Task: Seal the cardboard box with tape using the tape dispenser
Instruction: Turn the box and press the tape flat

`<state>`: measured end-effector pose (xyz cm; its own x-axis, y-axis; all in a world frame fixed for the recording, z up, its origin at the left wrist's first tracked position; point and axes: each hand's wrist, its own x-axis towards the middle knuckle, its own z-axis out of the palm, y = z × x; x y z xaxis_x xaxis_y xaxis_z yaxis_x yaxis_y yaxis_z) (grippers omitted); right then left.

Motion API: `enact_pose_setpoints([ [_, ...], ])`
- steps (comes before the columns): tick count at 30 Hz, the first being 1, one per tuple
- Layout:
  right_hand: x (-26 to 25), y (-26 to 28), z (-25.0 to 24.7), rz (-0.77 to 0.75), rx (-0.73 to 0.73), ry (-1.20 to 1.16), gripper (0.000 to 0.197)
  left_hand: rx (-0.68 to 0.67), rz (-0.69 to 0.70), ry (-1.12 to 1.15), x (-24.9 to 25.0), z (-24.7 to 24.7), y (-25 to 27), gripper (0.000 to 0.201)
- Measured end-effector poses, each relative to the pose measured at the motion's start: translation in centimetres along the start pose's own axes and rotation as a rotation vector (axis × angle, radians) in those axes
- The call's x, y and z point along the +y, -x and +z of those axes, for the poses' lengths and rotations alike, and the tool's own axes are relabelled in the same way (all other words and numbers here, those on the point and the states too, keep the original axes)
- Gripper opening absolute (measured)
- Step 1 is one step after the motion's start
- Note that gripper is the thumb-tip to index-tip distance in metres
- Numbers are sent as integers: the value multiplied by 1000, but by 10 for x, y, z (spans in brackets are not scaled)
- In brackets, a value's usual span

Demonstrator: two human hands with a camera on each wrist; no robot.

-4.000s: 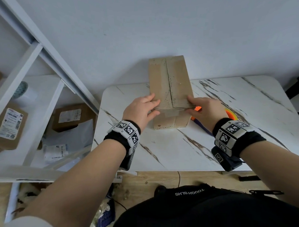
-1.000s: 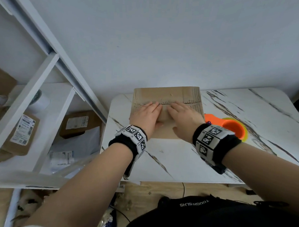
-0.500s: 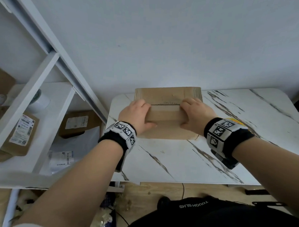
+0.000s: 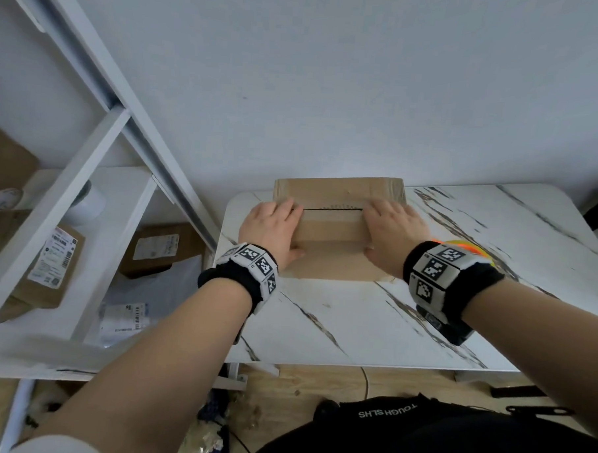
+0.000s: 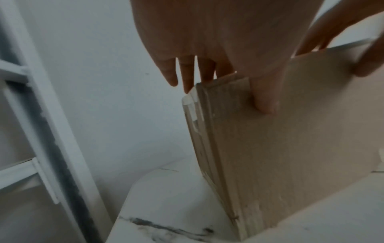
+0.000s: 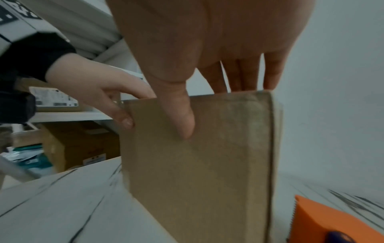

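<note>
Gripping the cardboard box (image 4: 337, 228) at centre frame, the left hand (image 4: 273, 230) and right hand (image 4: 391, 235) have spread from its middle to its ends, thumbs on the near face; the tape dispenser (image 6: 324, 222) (orange, right) lies untouched, so sealing waits.

Left hand (image 5: 224, 37): thumb on cardboard box (image 5: 280, 148) front, fingers over its top edge; box: upright on marble table (image 5: 166, 205)
</note>
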<state>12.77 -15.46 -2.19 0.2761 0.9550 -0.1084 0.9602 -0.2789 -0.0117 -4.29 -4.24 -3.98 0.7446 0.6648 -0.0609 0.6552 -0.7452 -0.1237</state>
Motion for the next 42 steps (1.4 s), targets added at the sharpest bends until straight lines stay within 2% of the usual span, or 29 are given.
enact_pose_setpoints([
  [4, -26, -15, 2, -155, -86, -95, 81, -3, 19, 50, 12, 6, -7, 82],
  [9, -34, -31, 13, -186, -121, -39, 87, -5, 15, 49, 18, 14, -15, 88],
  [13, -10, -24, 17, -128, -100, -62, 85, -24, 29, 52, 13, 9, -17, 89],
  [18, 26, -5, 17, -37, -69, -54, 85, 27, 43, 24, 11, 15, -13, 88],
  [25, 39, 8, 23, 146, -33, -76, 95, 10, 22, 89, 9, 21, -17, 90],
  [32, 46, -20, 27, 132, -78, -93, 96, -10, 11, 93, 3, 23, -36, 96],
  [42, 58, -64, 23, 96, -55, -65, 96, -3, -29, 138, -7, 24, -74, 97],
])
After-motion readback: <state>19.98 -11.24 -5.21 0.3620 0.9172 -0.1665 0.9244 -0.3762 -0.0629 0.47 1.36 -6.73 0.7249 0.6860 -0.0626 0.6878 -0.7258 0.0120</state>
